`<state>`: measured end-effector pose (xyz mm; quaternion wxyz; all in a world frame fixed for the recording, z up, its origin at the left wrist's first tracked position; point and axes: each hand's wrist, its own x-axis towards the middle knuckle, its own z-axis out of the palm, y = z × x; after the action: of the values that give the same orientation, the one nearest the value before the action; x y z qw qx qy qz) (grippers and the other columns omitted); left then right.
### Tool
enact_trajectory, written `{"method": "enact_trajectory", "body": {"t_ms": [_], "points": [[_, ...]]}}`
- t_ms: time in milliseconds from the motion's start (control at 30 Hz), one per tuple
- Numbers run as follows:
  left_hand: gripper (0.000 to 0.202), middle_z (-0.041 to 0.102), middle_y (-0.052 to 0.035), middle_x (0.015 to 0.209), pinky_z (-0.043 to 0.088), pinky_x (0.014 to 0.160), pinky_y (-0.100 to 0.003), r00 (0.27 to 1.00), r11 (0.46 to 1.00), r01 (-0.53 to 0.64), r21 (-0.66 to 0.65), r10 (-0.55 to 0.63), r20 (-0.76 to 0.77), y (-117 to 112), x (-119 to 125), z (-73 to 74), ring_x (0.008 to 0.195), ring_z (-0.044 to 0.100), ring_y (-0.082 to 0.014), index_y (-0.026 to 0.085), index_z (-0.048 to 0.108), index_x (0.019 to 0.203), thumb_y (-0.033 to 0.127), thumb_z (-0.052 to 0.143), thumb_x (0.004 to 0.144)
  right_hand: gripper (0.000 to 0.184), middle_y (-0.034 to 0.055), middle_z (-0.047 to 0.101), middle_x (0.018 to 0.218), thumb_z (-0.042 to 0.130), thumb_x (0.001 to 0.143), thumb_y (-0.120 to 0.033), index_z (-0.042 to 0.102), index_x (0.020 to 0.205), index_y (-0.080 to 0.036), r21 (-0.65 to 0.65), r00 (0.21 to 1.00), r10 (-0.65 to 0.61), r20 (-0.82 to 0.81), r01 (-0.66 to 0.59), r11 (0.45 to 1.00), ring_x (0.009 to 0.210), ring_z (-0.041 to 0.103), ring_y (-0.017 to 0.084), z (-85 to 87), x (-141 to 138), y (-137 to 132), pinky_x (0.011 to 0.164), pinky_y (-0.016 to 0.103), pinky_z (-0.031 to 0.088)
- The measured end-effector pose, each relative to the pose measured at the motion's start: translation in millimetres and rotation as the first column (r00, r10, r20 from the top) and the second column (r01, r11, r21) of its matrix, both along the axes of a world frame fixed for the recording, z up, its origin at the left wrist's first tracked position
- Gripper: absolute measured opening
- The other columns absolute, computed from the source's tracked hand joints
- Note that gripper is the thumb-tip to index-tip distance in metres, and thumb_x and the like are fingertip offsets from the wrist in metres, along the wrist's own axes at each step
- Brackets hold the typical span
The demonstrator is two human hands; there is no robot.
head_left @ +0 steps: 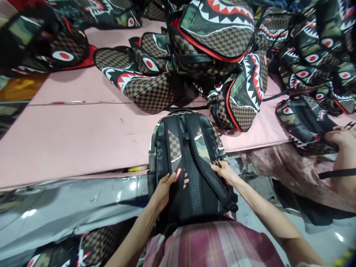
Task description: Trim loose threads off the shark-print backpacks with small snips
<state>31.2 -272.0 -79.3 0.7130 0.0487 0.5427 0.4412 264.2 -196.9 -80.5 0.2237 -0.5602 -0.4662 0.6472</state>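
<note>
A camouflage and brown-check backpack (191, 163) lies with its black back panel and shoulder straps facing me, leaning from my lap onto the edge of the pink table (69, 137). My left hand (167, 187) presses on the black back panel near a small red tag, fingers curled round the left strap. My right hand (224, 170) grips small dark thread snips beside the right shoulder strap, blades pointing up and left.
Several shark-mouth backpacks (211, 48) are piled across the back of the table. Another person's hand (340, 139) works on a bag (306, 124) at the right edge. Silvery plastic sheeting (69, 211) and more bags lie below the table at left.
</note>
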Motion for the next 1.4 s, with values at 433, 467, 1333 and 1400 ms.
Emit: {"method": "enact_trajectory", "body": {"t_ms": [433, 467, 1333, 1400], "points": [[0.027, 0.066, -0.0164, 0.101, 0.055, 0.072, -0.034, 1.000, 1.000, -0.013, 0.023, 0.012, 0.008, -1.2, 2.7, -0.1, 0.087, 0.066, -0.0265, 0.007, 0.062, 0.095, 0.028, 0.059, 0.078, 0.042, -0.0095, 0.024, 0.052, 0.066, 0.062, -0.047, 0.036, 0.059, -0.019, -0.008, 0.998, -0.002, -0.056, 0.001, 1.000, 0.046, 0.016, 0.004, -13.9, 3.0, 0.5, 0.045, 0.021, 0.010], [0.028, 0.067, -0.0161, 0.101, 0.055, 0.073, -0.034, 1.000, 1.000, -0.009, 0.026, 0.009, 0.006, -0.9, 3.0, -0.6, 0.087, 0.066, -0.0264, 0.008, 0.061, 0.096, 0.028, 0.059, 0.078, 0.042, -0.0095, 0.024, 0.052, 0.066, 0.062, -0.048, 0.037, 0.059, -0.018, -0.006, 0.998, -0.002, -0.068, 0.002, 1.000, 0.046, 0.016, 0.004, -14.0, 3.0, 0.0, 0.045, 0.021, 0.010], [0.031, 0.068, -0.0078, 0.080, 0.050, 0.079, -0.034, 0.987, 0.934, -0.105, 0.342, 0.141, -0.083, 201.1, 47.1, 15.0, 0.082, 0.064, -0.0208, 0.012, 0.061, 0.086, 0.025, 0.072, 0.060, 0.034, -0.0078, 0.033, 0.047, 0.059, 0.068, -0.044, 0.043, 0.056, -0.017, 0.285, 0.992, -0.110, -0.054, 0.121, 0.951, 0.043, 0.027, 0.005, 10.4, -67.3, 176.4, 0.040, 0.020, 0.023], [0.033, 0.069, -0.0056, 0.074, 0.051, 0.074, -0.034, 0.983, 0.947, -0.118, 0.299, 0.154, -0.097, 203.0, 46.7, 10.0, 0.075, 0.065, -0.0205, 0.012, 0.062, 0.084, 0.025, 0.074, 0.056, 0.037, -0.0083, 0.030, 0.046, 0.061, 0.067, -0.045, 0.039, 0.054, -0.018, 0.261, 0.994, -0.086, -0.063, 0.100, 0.960, 0.041, 0.026, 0.004, 10.1, -66.2, 177.8, 0.038, 0.020, 0.020]]}}
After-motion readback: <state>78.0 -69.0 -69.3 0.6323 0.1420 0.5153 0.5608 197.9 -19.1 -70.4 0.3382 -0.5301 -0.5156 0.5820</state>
